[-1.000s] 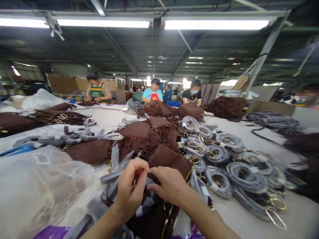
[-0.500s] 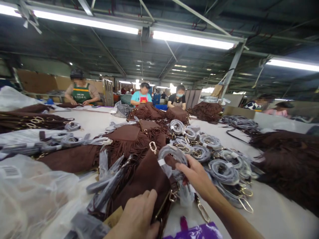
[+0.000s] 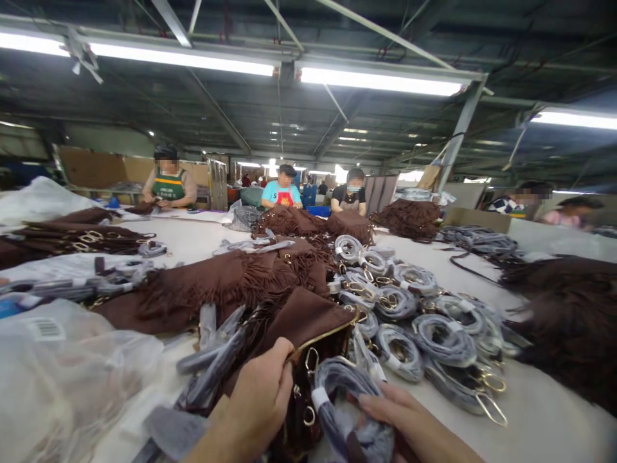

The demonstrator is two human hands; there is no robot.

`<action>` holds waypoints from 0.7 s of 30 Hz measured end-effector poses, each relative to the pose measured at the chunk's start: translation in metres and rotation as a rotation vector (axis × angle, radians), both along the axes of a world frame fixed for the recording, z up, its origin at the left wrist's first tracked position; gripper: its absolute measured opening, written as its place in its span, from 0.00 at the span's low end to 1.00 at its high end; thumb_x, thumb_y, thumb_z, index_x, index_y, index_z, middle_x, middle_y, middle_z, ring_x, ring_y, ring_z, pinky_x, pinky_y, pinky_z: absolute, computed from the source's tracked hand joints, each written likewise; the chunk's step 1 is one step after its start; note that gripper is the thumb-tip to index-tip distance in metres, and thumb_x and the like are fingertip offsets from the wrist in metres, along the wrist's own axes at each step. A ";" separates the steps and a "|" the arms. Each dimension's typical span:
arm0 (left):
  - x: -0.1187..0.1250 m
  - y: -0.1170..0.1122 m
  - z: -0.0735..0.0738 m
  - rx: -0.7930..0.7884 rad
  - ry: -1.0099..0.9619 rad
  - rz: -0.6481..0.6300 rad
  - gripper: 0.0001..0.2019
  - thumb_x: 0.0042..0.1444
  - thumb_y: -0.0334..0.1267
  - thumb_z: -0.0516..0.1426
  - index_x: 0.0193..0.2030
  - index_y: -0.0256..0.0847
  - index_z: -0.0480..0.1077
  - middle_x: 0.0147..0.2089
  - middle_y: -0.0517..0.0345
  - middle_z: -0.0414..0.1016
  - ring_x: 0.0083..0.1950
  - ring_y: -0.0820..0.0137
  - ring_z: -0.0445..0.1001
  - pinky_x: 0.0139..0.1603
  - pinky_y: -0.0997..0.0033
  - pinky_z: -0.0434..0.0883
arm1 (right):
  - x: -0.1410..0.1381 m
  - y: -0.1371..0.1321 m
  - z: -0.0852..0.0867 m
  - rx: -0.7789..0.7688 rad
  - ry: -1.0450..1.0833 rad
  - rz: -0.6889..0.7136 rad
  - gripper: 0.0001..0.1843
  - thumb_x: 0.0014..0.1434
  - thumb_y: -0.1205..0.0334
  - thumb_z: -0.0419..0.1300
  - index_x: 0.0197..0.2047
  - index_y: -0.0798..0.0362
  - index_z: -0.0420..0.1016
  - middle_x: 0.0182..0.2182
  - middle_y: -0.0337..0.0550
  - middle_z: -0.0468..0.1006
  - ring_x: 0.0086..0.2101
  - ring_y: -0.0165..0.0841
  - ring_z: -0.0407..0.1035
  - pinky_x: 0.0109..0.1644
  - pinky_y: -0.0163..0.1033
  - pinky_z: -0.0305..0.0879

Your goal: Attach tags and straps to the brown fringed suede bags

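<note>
My left hand [image 3: 263, 392] pinches the zippered edge of a brown fringed bag [image 3: 308, 318], whose mouth gapes toward me. In my right hand [image 3: 405, 415] is a coiled strap [image 3: 332, 418] in clear plastic with a white band round it, held at the bag's opening. A gold clasp [image 3: 312, 360] shows beside the coil. My right thumb lies over the coil; the other fingers are mostly hidden beneath it. Just beyond my right hand is a heap of similar wrapped strap coils [image 3: 443, 337] with gold clasps.
More brown fringed bags [image 3: 202, 283] lie behind and to the left. A clear plastic bag [image 3: 72, 373] covers the near left. Dark brown fringed pieces [image 3: 569, 315] are piled at the right. Several people work across the table, one in a green apron [image 3: 168, 185].
My left hand has gone from resting on the bag to gripping its edge, and the bag's mouth is lifted open. My right hand has brought the coiled strap down and nearer.
</note>
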State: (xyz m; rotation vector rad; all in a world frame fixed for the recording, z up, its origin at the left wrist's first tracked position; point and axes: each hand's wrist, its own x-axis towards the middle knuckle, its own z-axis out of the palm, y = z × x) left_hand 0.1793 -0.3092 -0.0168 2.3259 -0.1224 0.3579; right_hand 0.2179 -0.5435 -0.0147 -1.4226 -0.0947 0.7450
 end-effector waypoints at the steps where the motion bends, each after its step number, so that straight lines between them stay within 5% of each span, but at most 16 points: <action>1: -0.001 0.001 0.001 0.023 -0.028 0.010 0.07 0.63 0.32 0.44 0.36 0.44 0.59 0.30 0.59 0.68 0.31 0.66 0.69 0.33 0.69 0.57 | 0.004 0.004 -0.001 -0.012 0.013 0.005 0.18 0.53 0.48 0.67 0.36 0.53 0.71 0.20 0.33 0.71 0.11 0.19 0.54 0.12 0.21 0.52; 6: -0.002 -0.001 -0.001 0.223 -0.216 -0.044 0.08 0.63 0.30 0.45 0.35 0.44 0.61 0.30 0.57 0.72 0.30 0.66 0.72 0.30 0.69 0.57 | 0.023 0.033 -0.019 -0.013 -0.045 0.043 0.23 0.52 0.43 0.67 0.39 0.52 0.70 0.16 0.32 0.70 0.13 0.24 0.61 0.17 0.26 0.63; 12: 0.019 -0.009 -0.032 0.521 -0.319 -0.188 0.08 0.50 0.24 0.52 0.29 0.42 0.63 0.26 0.54 0.74 0.24 0.68 0.70 0.22 0.66 0.50 | 0.039 0.088 -0.038 -0.007 -0.450 0.032 0.15 0.50 0.48 0.67 0.40 0.43 0.77 0.32 0.45 0.80 0.35 0.46 0.76 0.33 0.46 0.75; 16: 0.012 0.001 -0.019 0.247 -0.169 -0.205 0.05 0.52 0.28 0.55 0.34 0.40 0.69 0.33 0.53 0.77 0.32 0.67 0.73 0.29 0.71 0.60 | 0.045 0.096 -0.043 -0.032 -0.478 0.073 0.12 0.55 0.50 0.60 0.41 0.43 0.78 0.34 0.43 0.81 0.38 0.46 0.75 0.37 0.46 0.74; 21: 0.003 0.023 0.015 -0.132 0.073 -0.197 0.08 0.58 0.31 0.51 0.34 0.38 0.72 0.32 0.60 0.73 0.35 0.70 0.70 0.37 0.74 0.63 | 0.044 0.067 -0.046 -0.376 -0.911 0.151 0.15 0.58 0.51 0.54 0.26 0.49 0.73 0.25 0.43 0.77 0.29 0.42 0.71 0.35 0.43 0.66</action>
